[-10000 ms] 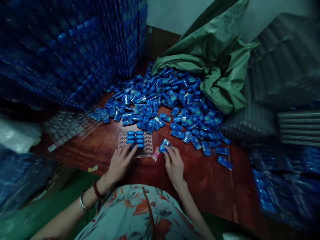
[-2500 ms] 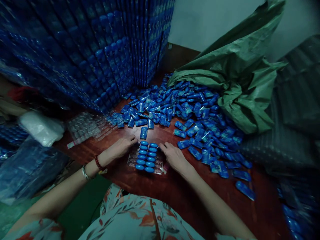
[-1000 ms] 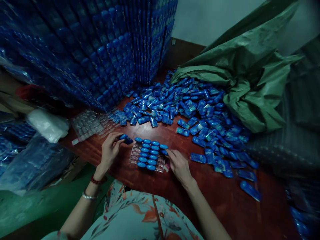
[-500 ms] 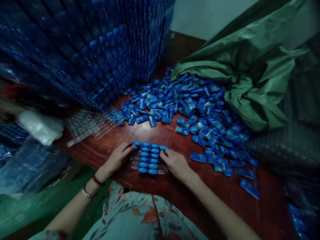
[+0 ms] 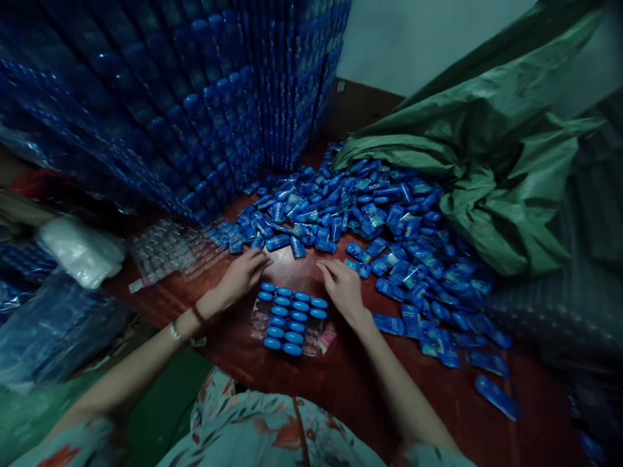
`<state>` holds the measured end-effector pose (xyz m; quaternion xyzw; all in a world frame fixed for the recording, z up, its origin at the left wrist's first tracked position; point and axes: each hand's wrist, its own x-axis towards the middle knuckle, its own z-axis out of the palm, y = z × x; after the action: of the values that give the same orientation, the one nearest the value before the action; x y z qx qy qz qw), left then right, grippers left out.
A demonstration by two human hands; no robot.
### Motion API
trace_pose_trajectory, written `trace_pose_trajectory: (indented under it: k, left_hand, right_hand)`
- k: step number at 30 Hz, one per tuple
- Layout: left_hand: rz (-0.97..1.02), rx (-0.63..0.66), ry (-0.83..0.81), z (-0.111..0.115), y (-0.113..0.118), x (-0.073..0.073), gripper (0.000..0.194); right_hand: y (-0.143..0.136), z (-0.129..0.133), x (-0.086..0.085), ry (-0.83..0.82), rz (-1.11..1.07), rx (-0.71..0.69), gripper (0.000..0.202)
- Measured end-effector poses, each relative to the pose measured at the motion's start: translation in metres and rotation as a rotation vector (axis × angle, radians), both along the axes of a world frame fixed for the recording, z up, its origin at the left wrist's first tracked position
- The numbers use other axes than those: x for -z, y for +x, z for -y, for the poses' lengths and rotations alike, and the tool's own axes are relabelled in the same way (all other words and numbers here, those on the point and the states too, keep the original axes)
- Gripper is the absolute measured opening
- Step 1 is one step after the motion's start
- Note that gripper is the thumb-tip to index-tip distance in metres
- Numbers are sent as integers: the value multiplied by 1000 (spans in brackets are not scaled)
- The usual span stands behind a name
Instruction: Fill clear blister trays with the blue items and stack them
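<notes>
Your clear blister tray (image 5: 310,351) on the red-brown table (image 5: 357,383) contains blue oval packs (image 5: 296,316), long axes lying left to right. Near its far corners, your left hand (image 5: 244,274) and right hand (image 5: 343,285) are half-curled; what they hold, I cannot tell.

A pale wall (image 5: 433,42) and green floor (image 5: 154,389) stand dimly lit.

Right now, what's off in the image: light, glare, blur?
Head view: dim, greenish light; head view: pale glare on the glossy red-brown table between the left hand and right hand; head view: dark grey ribbed stack at right, soft and deep in shadow; head view: tall stack of shiny blue packs at upper left leans, likely wide-angle distortion.
</notes>
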<state>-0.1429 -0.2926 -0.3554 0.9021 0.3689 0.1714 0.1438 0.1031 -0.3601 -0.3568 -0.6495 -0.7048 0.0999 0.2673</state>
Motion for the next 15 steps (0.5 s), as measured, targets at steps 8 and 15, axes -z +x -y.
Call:
trace_pose_trajectory:
  k: [8,15]
  left_hand:
    - [-310,-164,12,-60,62,23,22]
    - [-116,-213,-36,-22,4,13,27]
  right_hand:
    - [-38,-92,-10,-426,444,-161,49]
    - [17,-44,-5,-394,310,-258,48]
